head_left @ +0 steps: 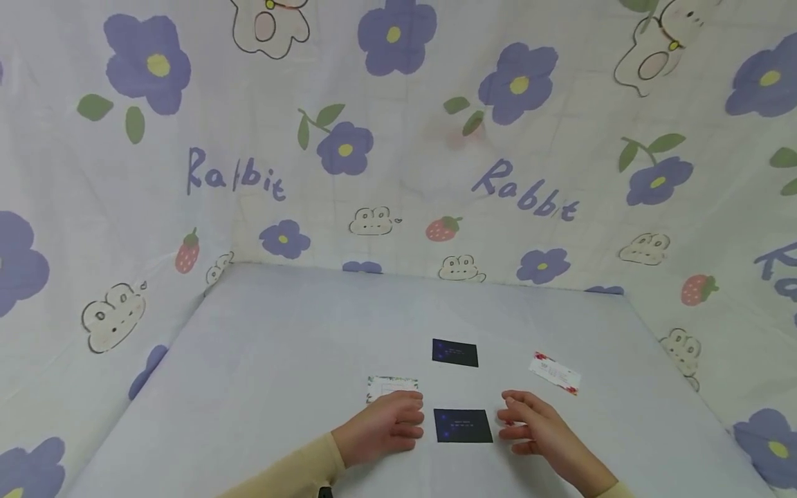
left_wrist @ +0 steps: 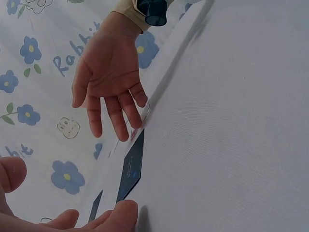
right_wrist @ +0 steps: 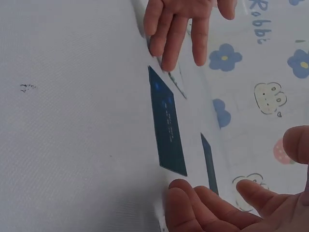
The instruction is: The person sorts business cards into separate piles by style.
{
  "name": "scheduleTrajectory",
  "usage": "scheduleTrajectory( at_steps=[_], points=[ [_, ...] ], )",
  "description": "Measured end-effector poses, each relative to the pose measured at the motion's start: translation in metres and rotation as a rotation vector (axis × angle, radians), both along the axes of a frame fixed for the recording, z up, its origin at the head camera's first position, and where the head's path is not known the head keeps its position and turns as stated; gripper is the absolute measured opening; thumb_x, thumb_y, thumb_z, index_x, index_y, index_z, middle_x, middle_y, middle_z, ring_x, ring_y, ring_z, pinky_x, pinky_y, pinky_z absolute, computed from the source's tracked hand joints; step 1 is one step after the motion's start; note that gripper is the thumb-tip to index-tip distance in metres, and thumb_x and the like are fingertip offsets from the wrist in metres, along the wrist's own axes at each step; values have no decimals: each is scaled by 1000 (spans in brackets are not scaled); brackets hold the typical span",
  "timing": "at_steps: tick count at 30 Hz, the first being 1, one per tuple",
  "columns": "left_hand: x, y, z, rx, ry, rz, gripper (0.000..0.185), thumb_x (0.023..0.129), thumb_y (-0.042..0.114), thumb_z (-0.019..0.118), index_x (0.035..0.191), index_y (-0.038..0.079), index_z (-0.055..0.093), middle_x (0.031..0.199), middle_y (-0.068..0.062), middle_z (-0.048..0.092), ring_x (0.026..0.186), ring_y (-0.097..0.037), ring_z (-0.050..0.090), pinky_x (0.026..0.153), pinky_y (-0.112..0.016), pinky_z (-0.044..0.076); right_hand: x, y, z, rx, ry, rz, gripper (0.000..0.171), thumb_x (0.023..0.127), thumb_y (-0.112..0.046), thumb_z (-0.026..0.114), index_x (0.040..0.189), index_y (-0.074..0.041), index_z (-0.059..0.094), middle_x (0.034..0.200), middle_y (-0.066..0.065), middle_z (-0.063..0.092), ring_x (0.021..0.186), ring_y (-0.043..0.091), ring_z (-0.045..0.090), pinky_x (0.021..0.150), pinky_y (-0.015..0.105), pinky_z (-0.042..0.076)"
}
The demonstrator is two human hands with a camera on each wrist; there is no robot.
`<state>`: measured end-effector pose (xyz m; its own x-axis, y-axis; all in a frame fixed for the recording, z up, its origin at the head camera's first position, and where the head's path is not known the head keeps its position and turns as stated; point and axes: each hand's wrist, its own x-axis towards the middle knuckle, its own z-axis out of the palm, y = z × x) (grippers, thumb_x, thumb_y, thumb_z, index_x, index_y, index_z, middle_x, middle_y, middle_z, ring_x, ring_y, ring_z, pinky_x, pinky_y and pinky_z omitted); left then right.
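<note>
In the head view a dark card [head_left: 463,426] with small blue marks lies flat between my two hands. My left hand [head_left: 386,425] is just left of it, over the near edge of a white card with a green leafy border [head_left: 392,384]. On the other side my right hand [head_left: 538,429] hovers with fingers apart, and a bit of red shows behind them. Both hands hold nothing, palms facing each other, as the left wrist view of the right hand [left_wrist: 113,72] and the right wrist view of the left hand [right_wrist: 178,24] show.
A second dark card [head_left: 455,353] lies farther back. To its right is a white card with red corners [head_left: 555,373]. The white tabletop [head_left: 299,332] ends at a cloth backdrop [head_left: 411,194] printed with flowers and rabbits, which also stands along both sides.
</note>
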<state>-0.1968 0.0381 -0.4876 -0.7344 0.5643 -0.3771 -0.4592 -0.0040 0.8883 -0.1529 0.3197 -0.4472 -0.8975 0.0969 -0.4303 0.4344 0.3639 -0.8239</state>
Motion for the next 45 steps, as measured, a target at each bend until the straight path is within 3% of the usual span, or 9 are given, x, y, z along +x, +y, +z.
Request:
scheduleTrajectory(
  at_steps=[6, 17, 28, 34, 45],
  points=[
    [0, 9, -2, 30, -32, 3, 61, 103, 33, 54, 152, -2, 39, 145, -28, 53, 107, -22, 64, 95, -38, 55, 1, 4, -1, -12, -31, 24, 58, 109, -40, 40, 149, 3, 37, 133, 27, 62, 99, 21, 70, 85, 38, 60],
    [6, 15, 2, 49, -81, 46, 62, 99, 31, 56, 148, -5, 42, 143, -33, 53, 119, -34, 63, 111, -54, 47, -1, 4, -6, -175, -69, 2, 66, 109, -44, 40, 153, 4, 31, 141, 30, 57, 104, 22, 72, 88, 36, 62],
    [8, 18, 4, 79, -125, 62, 60, 102, 29, 52, 149, -7, 41, 142, -36, 52, 126, -42, 61, 113, -57, 45, -3, 6, -12, -238, -81, 9, 67, 110, -45, 35, 155, 3, 26, 144, 30, 55, 101, 20, 72, 89, 36, 62],
    [8, 19, 3, 73, -145, 83, 58, 102, 29, 53, 149, -5, 43, 141, -33, 55, 121, -38, 63, 112, -56, 46, -2, 7, -13, -255, -83, -9, 68, 110, -45, 35, 157, 3, 25, 144, 30, 55, 100, 19, 72, 88, 35, 61],
    [14, 21, 8, 87, -134, 101, 65, 100, 34, 54, 151, -4, 40, 147, -37, 48, 131, -47, 56, 114, -57, 44, 1, 8, -14, -302, -90, -26, 67, 110, -44, 35, 157, 3, 24, 139, 25, 61, 98, 17, 71, 85, 31, 59]
  ],
)
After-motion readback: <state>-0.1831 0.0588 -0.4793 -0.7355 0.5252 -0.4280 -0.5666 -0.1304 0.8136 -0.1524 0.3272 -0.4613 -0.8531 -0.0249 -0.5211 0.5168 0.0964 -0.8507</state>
